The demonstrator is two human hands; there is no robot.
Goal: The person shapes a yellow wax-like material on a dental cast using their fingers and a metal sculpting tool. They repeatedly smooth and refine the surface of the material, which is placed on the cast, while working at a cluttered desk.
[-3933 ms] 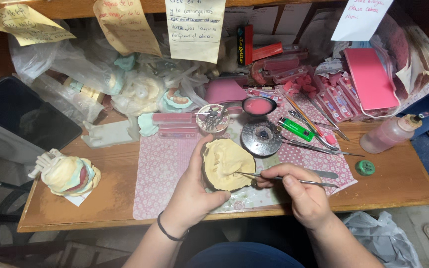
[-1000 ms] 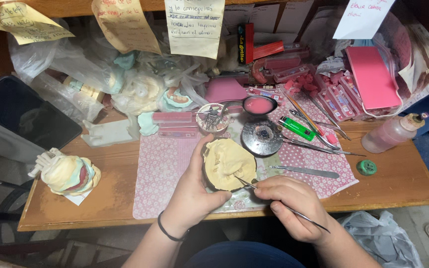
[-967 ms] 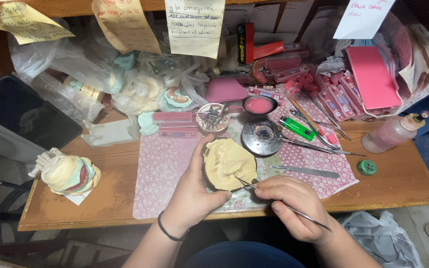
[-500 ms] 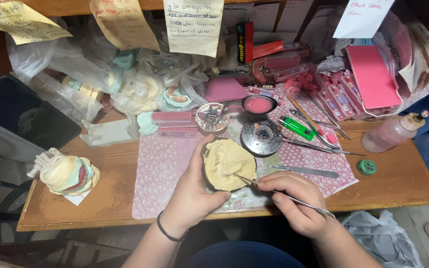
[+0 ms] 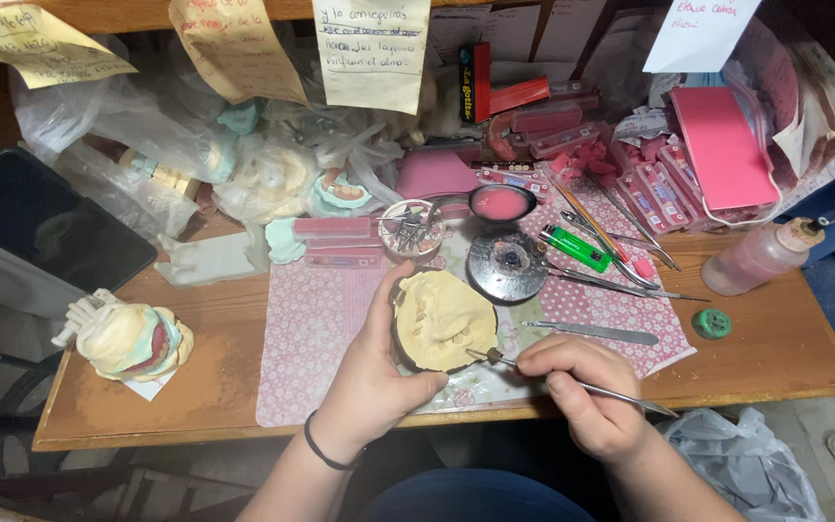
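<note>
- Resting in the left hand (image 5: 374, 372), the cream-yellow dental cast (image 5: 442, 319) sits low over the near edge of the pink patterned mat (image 5: 316, 329), tilted toward the viewer.
- Handling judgement: the cast looks like set plaster, so rigid, fairly heavy for its bulk and brittle; thin ridges and edges would likely chip under a knock or a hard squeeze.
- Hold point: the left hand cups it from below and from the left side, thumb along the near rim and fingers up the far side. That broad base and outer wall appear the safest places to grip; the moulded upper face is best left untouched.
- The right hand (image 5: 587, 391) is closed in a pen-style pinch on a thin metal instrument (image 5: 572, 385), whose tip meets the cast's lower right edge. The handle trails out to the right.
- Just beyond the cast stand a round metal dish (image 5: 509, 268) and a small clear cup of burs (image 5: 411, 230); both crowd any forward movement.
- A flat metal spatula (image 5: 591, 333) lies on the mat right of the cast, near the right hand's knuckles.
- Farther back: a spoon of pink wax (image 5: 500, 203), a green lighter (image 5: 577, 248) and further long tools.
- A pink-tinted squeeze bottle (image 5: 761, 256) lies on the counter (image 5: 785, 353) at the right, with a green cap (image 5: 711, 323) near it.
- A second cast model (image 5: 132, 340) sits well apart at the left.
</note>
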